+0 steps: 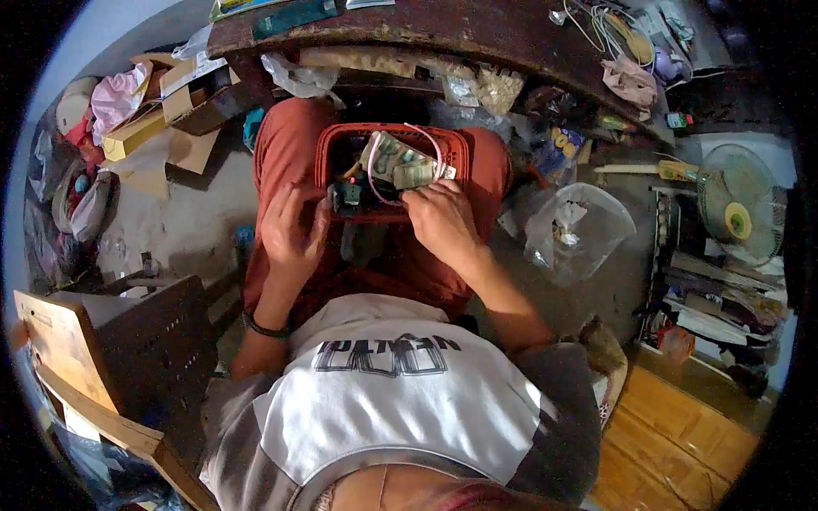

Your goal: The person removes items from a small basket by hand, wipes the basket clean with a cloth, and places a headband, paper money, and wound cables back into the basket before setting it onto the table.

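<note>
A red plastic basket [392,129] rests on the lap between the knees. Inside it lie banknotes [413,170], and a thin pink hoop [411,128] arches over them. My right hand [443,217] is at the basket's near right side, fingers pinched on the lower part of the hoop. At the near left rim is my left hand [292,223], its fingers curled beside a small black object [348,196] with a red light. What the left fingertips grip is hidden.
A dark wooden table [392,34] crosses in front. Cardboard boxes [200,94] and cloth lie at left, above a wooden chair [72,349]. At right are a clear plastic bag [579,230], a standing fan [740,209] and a wooden panel [673,443].
</note>
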`<state>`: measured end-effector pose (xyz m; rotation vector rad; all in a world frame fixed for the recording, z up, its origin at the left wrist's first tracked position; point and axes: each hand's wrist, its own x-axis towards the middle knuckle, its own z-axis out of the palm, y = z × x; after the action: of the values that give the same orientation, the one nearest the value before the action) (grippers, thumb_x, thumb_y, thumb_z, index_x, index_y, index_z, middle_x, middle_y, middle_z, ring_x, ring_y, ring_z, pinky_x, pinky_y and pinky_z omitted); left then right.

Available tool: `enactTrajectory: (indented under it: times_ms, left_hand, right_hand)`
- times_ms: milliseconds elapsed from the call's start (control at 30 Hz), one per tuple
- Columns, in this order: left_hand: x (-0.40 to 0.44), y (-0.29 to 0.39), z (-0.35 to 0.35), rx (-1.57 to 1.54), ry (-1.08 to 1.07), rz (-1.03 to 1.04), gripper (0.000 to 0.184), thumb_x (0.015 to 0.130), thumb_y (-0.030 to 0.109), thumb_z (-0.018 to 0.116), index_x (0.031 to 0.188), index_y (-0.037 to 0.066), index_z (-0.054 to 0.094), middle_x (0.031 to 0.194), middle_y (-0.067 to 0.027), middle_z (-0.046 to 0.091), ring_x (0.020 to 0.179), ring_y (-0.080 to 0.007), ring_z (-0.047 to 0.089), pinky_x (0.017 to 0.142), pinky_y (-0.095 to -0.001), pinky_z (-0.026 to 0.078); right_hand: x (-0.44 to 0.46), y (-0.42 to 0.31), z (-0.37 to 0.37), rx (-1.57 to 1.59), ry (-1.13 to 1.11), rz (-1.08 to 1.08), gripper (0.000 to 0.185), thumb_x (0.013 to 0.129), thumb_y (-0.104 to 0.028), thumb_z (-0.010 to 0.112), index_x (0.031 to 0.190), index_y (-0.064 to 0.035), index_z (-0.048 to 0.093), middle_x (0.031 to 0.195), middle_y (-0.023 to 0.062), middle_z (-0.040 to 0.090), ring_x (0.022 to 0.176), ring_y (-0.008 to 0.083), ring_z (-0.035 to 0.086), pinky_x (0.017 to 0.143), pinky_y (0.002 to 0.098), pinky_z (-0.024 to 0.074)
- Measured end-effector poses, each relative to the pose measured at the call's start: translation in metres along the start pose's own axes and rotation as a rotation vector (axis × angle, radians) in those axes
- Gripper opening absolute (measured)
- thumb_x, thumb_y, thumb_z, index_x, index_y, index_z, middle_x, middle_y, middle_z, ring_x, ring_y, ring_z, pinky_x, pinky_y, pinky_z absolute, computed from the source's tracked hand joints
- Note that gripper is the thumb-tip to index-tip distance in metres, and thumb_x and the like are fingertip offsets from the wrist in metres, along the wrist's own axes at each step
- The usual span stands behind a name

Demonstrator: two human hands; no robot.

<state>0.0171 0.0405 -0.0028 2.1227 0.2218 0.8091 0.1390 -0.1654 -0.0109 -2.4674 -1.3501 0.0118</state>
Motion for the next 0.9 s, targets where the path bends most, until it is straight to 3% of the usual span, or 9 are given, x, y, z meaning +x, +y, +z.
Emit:
enactTrajectory:
  times_ms: [100,200,233,267,367,467,533,667,900]
  left_hand:
    - [0.008,0.0,0.001,0.062,0.057,0.093,0.011,0.079,0.003,0.066,0.088,0.001,0.059,0.077,-0.0134,0.059,0.068,-0.0301,0.057,0.061,-0.0362,0.045]
    - [0.006,-0.001,-0.001,0.247,0.059,-0.028,0.015,0.079,0.007,0.068,0.091,0.002,0.06,0.07,-0.0116,0.059,0.057,-0.0295,0.055,0.054,-0.0357,0.045]
    - [0.005,-0.008,-0.003,0.326,-0.011,-0.034,0.02,0.08,0.014,0.07,0.093,0.003,0.06,0.063,-0.0109,0.059,0.049,-0.0295,0.055,0.047,-0.037,0.044]
    - [0.003,-0.012,-0.002,0.367,-0.052,-0.034,0.022,0.081,0.016,0.07,0.095,0.003,0.06,0.063,-0.0111,0.06,0.049,-0.0295,0.056,0.046,-0.0379,0.044]
    - [-0.002,-0.01,-0.004,0.467,-0.175,-0.064,0.028,0.082,0.021,0.068,0.101,0.003,0.057,0.062,-0.012,0.06,0.05,-0.0293,0.059,0.044,-0.0402,0.043]
    - [-0.002,0.002,-0.004,0.479,-0.251,-0.104,0.035,0.084,0.022,0.067,0.109,0.002,0.053,0.061,-0.0125,0.06,0.05,-0.0294,0.059,0.043,-0.0408,0.043]
    - [-0.005,0.0,-0.002,0.418,-0.265,-0.096,0.043,0.084,0.019,0.068,0.116,0.0,0.048,0.061,-0.0123,0.059,0.049,-0.0297,0.058,0.043,-0.04,0.043]
    - [-0.015,-0.019,0.009,0.32,-0.043,0.086,0.053,0.083,0.012,0.069,0.123,-0.006,0.041,0.062,-0.0121,0.057,0.048,-0.029,0.055,0.042,-0.038,0.041]
    - [0.015,0.025,-0.018,-0.126,-0.091,-0.182,0.034,0.088,0.013,0.064,0.116,0.0,0.05,0.065,-0.0094,0.059,0.054,-0.0174,0.057,0.051,-0.0281,0.043]
  right_hand:
    - [0.005,-0.007,-0.013,0.055,0.083,0.068,0.012,0.081,-0.007,0.062,0.091,-0.0038,0.067,0.087,0.0108,0.066,0.085,0.028,0.063,0.081,0.0382,0.0474]
    - [0.018,-0.001,-0.025,0.143,0.304,0.171,0.02,0.083,-0.011,0.064,0.102,-0.0044,0.065,0.1,0.0117,0.064,0.091,0.0307,0.061,0.081,0.0388,0.0484]
    - [0.023,0.006,-0.031,0.17,0.391,0.21,0.024,0.083,-0.012,0.065,0.106,-0.0046,0.064,0.105,0.0121,0.063,0.094,0.0316,0.061,0.082,0.039,0.0487]
    - [0.031,0.018,-0.039,0.079,0.363,0.232,0.033,0.083,-0.009,0.064,0.116,-0.0044,0.06,0.114,0.014,0.059,0.101,0.0338,0.058,0.085,0.041,0.0476]
    - [0.048,0.059,-0.028,-0.133,0.248,0.294,0.032,0.086,-0.01,0.058,0.118,-0.0054,0.058,0.112,0.0183,0.06,0.103,0.0369,0.057,0.086,0.0435,0.047]
    - [0.065,0.071,-0.028,0.113,-0.176,0.34,0.029,0.087,-0.01,0.055,0.115,-0.0067,0.059,0.107,0.0218,0.062,0.099,0.0393,0.059,0.083,0.0451,0.0479]
    - [0.068,0.069,-0.025,0.044,-0.096,0.245,0.026,0.086,-0.01,0.053,0.111,-0.0076,0.061,0.09,0.0221,0.066,0.083,0.0395,0.063,0.073,0.0479,0.0494]
    - [0.063,0.059,-0.055,0.171,-0.116,0.217,0.024,0.087,-0.012,0.055,0.109,-0.0075,0.063,0.089,0.0206,0.066,0.082,0.038,0.064,0.071,0.0455,0.0501]
    - [0.04,0.069,-0.116,0.349,-0.105,0.255,0.03,0.086,-0.012,0.058,0.113,-0.0027,0.063,0.097,0.0197,0.068,0.086,0.0309,0.067,0.076,0.037,0.0509]
